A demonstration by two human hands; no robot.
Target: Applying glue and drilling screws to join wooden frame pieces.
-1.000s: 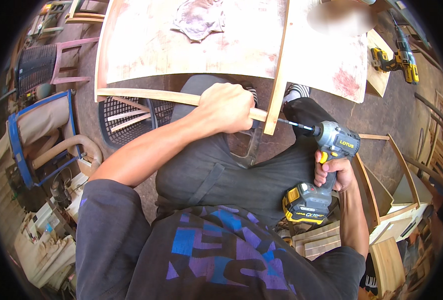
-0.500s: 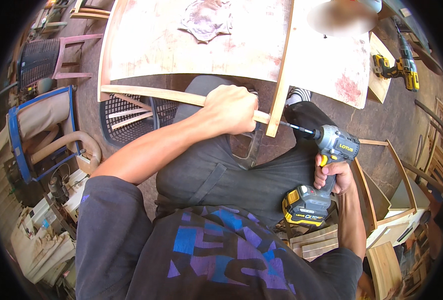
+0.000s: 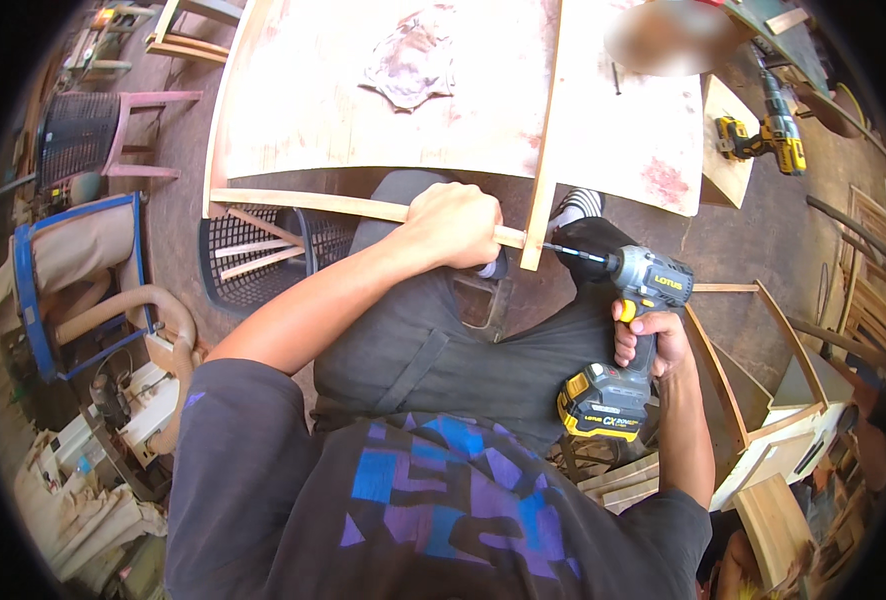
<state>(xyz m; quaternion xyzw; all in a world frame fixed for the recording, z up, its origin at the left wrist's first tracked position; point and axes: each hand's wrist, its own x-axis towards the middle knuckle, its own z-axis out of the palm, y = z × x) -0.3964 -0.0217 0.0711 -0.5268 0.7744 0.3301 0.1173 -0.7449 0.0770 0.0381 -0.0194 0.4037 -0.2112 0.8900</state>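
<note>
My left hand (image 3: pixel 453 225) is closed around a slender wooden rail (image 3: pixel 308 201) near its right end. That end meets a longer wooden strip (image 3: pixel 547 140), which runs up across the pale tabletop. In my right hand (image 3: pixel 655 340) is a grey and yellow cordless impact driver (image 3: pixel 660 278), gripped by its handle with the battery below. Its thin bit (image 3: pixel 575 251) points left, with the tip at the strip's outer face, level with the rail's end. Whether a screw sits at the tip is too small to tell.
A crumpled cloth (image 3: pixel 413 62) lies on the pale tabletop (image 3: pixel 313 120). A second yellow drill (image 3: pixel 778 125) rests at the far right. Left of my legs stands a dark plastic basket (image 3: pixel 225 275) holding wooden slats. A wooden frame (image 3: pixel 718 380) is beside my right arm.
The whole view has shifted a little. The driver's nose appears slightly closer to the wooden strip. Both hands keep their hold on the rail and the driver.
</note>
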